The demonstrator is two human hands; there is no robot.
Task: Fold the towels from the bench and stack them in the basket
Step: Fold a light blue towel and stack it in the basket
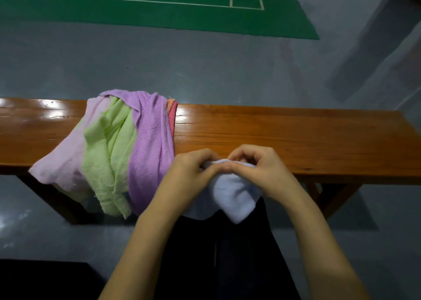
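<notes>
A pale blue towel [234, 192] hangs bunched over the near edge of the wooden bench [284, 135]. My left hand [191, 169] and my right hand [259, 165] pinch its top edge side by side, fingertips almost meeting. To the left, a heap of towels drapes over the bench: a purple towel [150, 144], a light green towel [109, 154], a pale pink towel [66, 163], and a red-orange towel [172, 115] mostly hidden behind the purple one. No basket is in view.
The long glossy bench runs across the whole view, its legs on a grey floor [205, 71]. A green court mat [159, 8] with white lines lies beyond. A dark shape [41, 279] sits at the bottom left. My dark trousers show below the towel.
</notes>
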